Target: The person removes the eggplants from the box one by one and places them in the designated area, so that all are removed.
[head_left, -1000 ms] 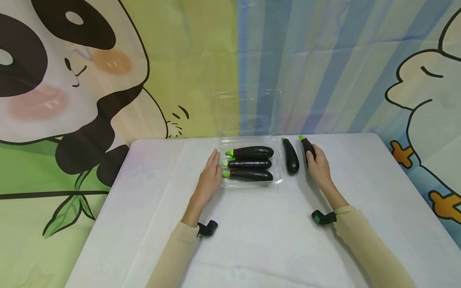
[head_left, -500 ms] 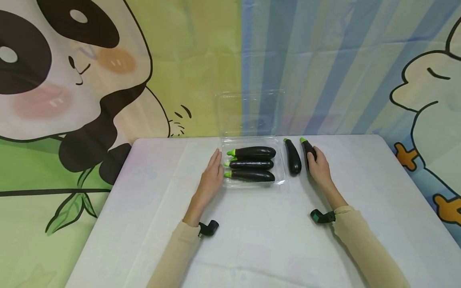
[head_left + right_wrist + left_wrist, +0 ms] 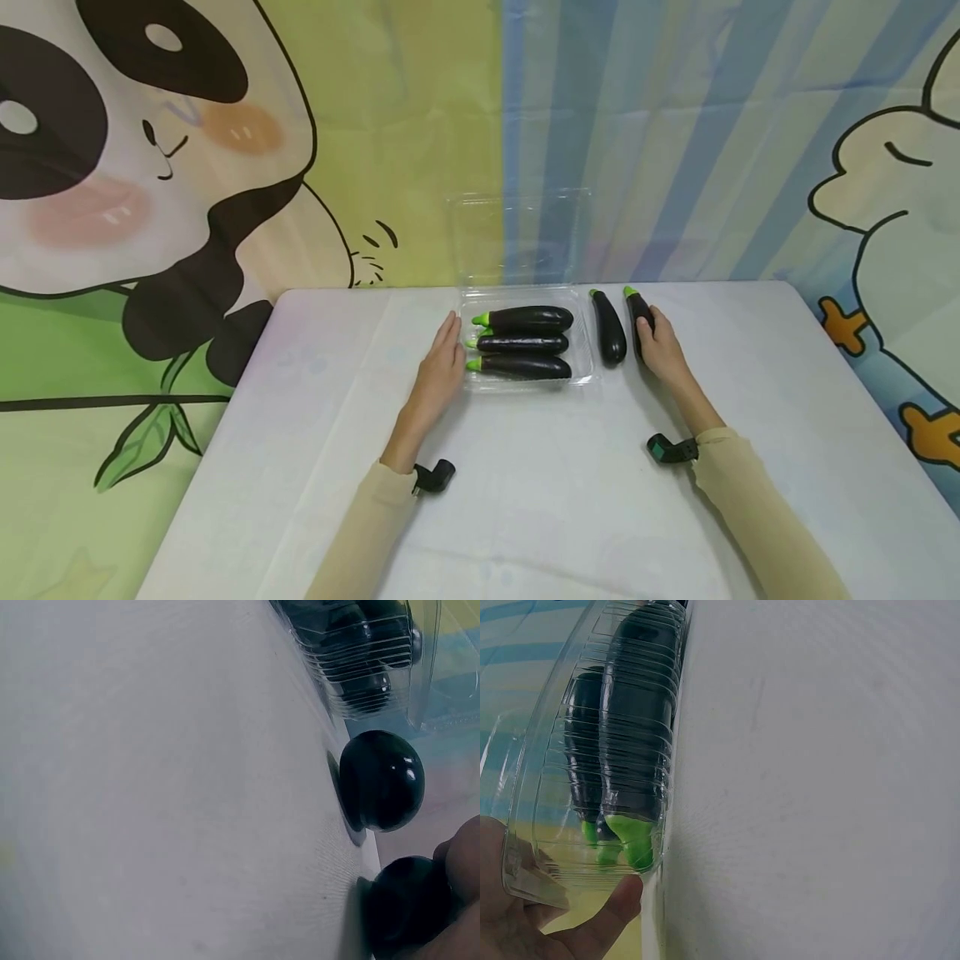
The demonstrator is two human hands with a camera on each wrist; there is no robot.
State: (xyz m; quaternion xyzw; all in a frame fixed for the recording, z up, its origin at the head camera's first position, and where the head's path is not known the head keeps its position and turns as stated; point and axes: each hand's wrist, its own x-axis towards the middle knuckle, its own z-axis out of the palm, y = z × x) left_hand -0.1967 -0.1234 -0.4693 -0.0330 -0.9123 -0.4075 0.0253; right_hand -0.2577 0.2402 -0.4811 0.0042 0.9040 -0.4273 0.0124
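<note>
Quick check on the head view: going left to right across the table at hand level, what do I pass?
Left hand → clear tray holding three eggplants → loose eggplant → gripped eggplant → right hand.

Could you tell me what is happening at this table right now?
A person sits at a white table. The left hand rests flat against the left end of a clear plastic box that holds three eggplants, its lid standing open. The right hand grips one eggplant lying on the table, and another loose eggplant lies between it and the box.
</note>
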